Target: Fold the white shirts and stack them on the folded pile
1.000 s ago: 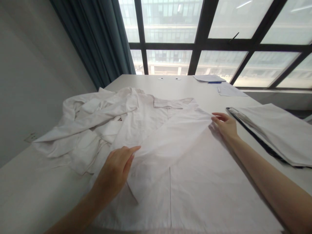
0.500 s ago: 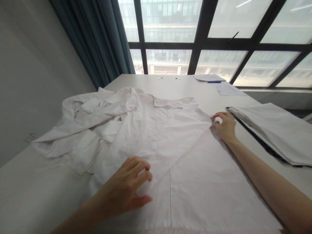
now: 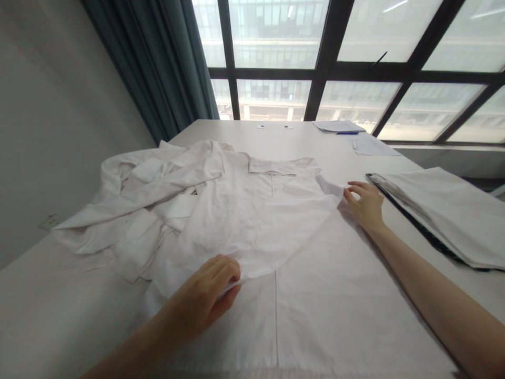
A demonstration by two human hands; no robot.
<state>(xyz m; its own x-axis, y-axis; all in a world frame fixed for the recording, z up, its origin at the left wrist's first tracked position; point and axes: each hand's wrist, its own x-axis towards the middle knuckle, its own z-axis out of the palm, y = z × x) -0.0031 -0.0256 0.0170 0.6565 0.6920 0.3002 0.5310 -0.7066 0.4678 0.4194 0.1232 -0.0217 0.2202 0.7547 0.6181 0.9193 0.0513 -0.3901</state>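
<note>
A white coat (image 3: 315, 305) lies spread over the table, its collar band (image 3: 272, 167) toward the far end and one sleeve (image 3: 158, 195) bunched on the left. My left hand (image 3: 215, 289) pinches the edge of an upper layer near the middle of the garment. At the right side, my right hand (image 3: 362, 204) grips the same layer's far corner between thumb and fingers, lifting it slightly. Between the two hands the edge runs in a shallow sag above the lower layer, which shows a straight vertical slit.
Folded white cloth on a dark-edged board (image 3: 445, 210) lies to the right. Papers (image 3: 374, 143) and a blue pen (image 3: 347, 133) are at the table's far right. A curtain (image 3: 158, 63) hangs by the windows, and a wall (image 3: 47, 131) borders the left.
My left hand has closed from a spread pose onto the fabric edge. The layer's right corner is now raised at my right hand, and the edge between my hands has lifted.
</note>
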